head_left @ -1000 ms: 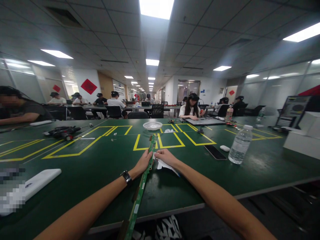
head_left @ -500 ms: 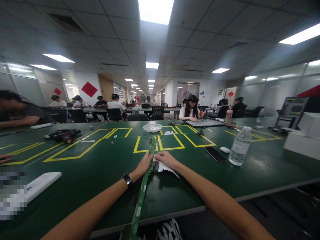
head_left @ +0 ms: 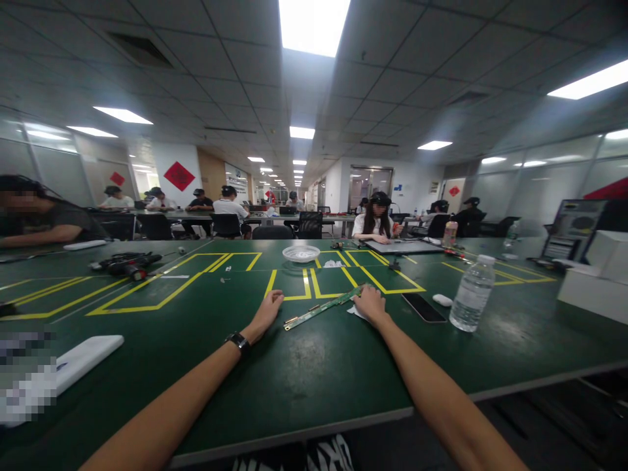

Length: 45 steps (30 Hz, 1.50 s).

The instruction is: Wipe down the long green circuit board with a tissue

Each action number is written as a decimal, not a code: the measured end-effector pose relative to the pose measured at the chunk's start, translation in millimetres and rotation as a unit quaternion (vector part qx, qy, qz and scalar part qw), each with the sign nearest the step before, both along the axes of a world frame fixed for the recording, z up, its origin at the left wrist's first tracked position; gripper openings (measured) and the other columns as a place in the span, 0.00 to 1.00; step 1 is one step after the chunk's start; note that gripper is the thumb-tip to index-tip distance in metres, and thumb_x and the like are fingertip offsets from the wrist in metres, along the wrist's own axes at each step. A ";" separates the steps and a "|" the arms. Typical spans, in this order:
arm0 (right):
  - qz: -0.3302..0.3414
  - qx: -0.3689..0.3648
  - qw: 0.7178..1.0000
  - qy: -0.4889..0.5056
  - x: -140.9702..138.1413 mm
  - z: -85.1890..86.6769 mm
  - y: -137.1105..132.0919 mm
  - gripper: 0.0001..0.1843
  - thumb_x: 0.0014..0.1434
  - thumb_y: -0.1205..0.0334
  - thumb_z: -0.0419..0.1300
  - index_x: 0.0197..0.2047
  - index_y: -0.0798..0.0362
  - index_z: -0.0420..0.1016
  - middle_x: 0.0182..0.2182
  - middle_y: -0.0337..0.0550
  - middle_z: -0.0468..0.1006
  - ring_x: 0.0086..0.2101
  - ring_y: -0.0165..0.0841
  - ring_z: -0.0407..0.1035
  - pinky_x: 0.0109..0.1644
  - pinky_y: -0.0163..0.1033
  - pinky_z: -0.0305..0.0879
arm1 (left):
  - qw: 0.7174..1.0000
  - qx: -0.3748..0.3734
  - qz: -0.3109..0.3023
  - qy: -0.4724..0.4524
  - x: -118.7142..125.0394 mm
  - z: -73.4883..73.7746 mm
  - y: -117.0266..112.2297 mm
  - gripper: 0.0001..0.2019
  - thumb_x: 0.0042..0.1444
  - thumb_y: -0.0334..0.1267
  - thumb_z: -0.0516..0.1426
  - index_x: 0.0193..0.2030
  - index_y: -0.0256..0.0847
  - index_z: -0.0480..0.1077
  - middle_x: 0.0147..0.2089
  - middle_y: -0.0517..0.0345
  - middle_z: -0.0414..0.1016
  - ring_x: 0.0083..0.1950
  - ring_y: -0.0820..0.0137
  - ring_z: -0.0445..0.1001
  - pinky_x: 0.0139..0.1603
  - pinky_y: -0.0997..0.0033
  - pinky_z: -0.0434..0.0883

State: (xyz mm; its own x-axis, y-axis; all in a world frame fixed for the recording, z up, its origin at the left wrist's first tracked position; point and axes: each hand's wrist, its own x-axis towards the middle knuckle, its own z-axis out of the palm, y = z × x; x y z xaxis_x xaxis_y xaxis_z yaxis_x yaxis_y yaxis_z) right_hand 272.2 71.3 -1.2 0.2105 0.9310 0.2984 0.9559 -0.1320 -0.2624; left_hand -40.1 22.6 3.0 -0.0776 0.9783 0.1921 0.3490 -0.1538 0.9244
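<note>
The right hand (head_left: 371,305) pinches the far end of a green circuit strip (head_left: 321,311), slanted over the table (head_left: 304,383); white paper (head_left: 357,313) shows beside that hand; the left hand (head_left: 267,311), loosely open, stands apart from the strip's near end.

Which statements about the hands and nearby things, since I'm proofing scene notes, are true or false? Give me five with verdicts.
1. The right hand is at one end of the green circuit board. True.
2. The left hand grips the green circuit board. False: it is apart from it.
3. The phone lies between the right hand and the bottle. True.
4. The bottle lies on its side. False: it stands upright.
5. The left wrist wears a watch. True.
</note>
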 end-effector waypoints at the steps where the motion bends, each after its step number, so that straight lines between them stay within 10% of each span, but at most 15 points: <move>1: 0.002 0.009 1.000 -0.012 3.9 -1.6 1.6 0.20 0.57 0.54 0.52 0.49 0.57 0.70 0.49 0.58 0.68 0.50 0.46 0.61 0.48 0.46 0.58 | 1.000 0.012 -0.005 0.008 1.5 -0.8 -0.3 0.18 0.57 0.44 0.49 0.50 0.36 0.64 0.51 0.46 0.70 0.51 0.63 0.69 0.50 0.65 0.66; 7: 0.118 0.000 0.990 -0.083 -0.7 -7.4 3.7 0.16 0.61 0.59 0.47 0.47 0.51 0.72 0.49 0.52 0.67 0.51 0.43 0.58 0.51 0.46 0.55 | 0.996 0.060 -0.037 0.059 7.0 -5.6 0.5 0.18 0.58 0.44 0.48 0.50 0.35 0.64 0.50 0.45 0.69 0.51 0.63 0.69 0.54 0.63 0.64; 18: 0.103 -0.020 0.990 -0.095 -2.1 -13.9 7.0 0.26 0.63 0.57 0.45 0.64 0.45 0.55 0.64 0.51 0.49 0.61 0.44 0.45 0.58 0.50 0.45 | 0.990 0.111 -0.038 0.076 6.0 -12.6 7.9 0.18 0.57 0.45 0.49 0.48 0.36 0.65 0.47 0.46 0.71 0.49 0.63 0.70 0.51 0.62 0.66; 27: 0.105 -0.032 0.991 -0.075 -3.2 -11.0 9.3 0.22 0.63 0.57 0.45 0.59 0.46 0.63 0.54 0.51 0.65 0.55 0.43 0.55 0.55 0.50 0.48 | 0.984 0.102 -0.071 0.128 5.8 -11.3 4.1 0.16 0.56 0.42 0.51 0.47 0.37 0.67 0.45 0.49 0.72 0.45 0.64 0.70 0.51 0.62 0.66; 38: 0.107 -0.012 0.991 -0.080 -8.2 1.1 1.7 0.19 0.63 0.62 0.47 0.56 0.49 0.66 0.52 0.53 0.65 0.53 0.43 0.57 0.53 0.49 0.53 | 0.921 0.102 -0.087 0.366 10.0 -23.1 1.9 0.18 0.61 0.44 0.46 0.55 0.46 0.65 0.67 0.51 0.56 0.68 0.53 0.49 0.59 0.43 0.52; 45: 0.100 0.008 0.993 -0.058 -11.3 6.9 -2.1 0.21 0.61 0.61 0.48 0.57 0.52 0.64 0.53 0.53 0.66 0.53 0.42 0.58 0.52 0.45 0.56 | 0.885 0.155 -0.089 0.430 10.2 -9.7 -1.2 0.17 0.61 0.44 0.44 0.47 0.41 0.70 0.50 0.44 0.72 0.54 0.57 0.66 0.56 0.54 0.59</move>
